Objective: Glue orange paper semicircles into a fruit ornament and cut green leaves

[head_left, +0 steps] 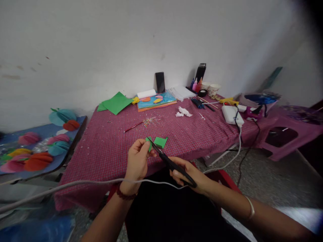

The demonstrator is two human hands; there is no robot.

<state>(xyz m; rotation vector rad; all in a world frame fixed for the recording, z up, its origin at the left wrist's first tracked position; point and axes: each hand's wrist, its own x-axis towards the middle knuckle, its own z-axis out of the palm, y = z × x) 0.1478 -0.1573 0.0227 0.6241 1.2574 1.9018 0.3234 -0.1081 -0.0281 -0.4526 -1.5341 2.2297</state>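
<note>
My left hand (138, 155) pinches a small piece of green paper (149, 144) above the front part of the cloth-covered table. In my right hand (188, 173) is a pair of scissors (174, 165) with black handles, its blades pointing up and left. The blades lie at the green paper, close to my left fingertips; whether they are parted is too small to tell. Just right of the blades, another green paper piece (160, 142) shows near the table's front edge. A pale cable (101, 182) crosses in front of my left wrist.
The checked tablecloth (106, 148) carries green sheets (118, 103), a pencil (133, 126), colourful scraps (150, 121), crumpled tissue (183, 112) and a leaning phone (160, 82). A white power box (232, 115) sits right. Paper fruit shapes (38, 161) lie on a blue table at left.
</note>
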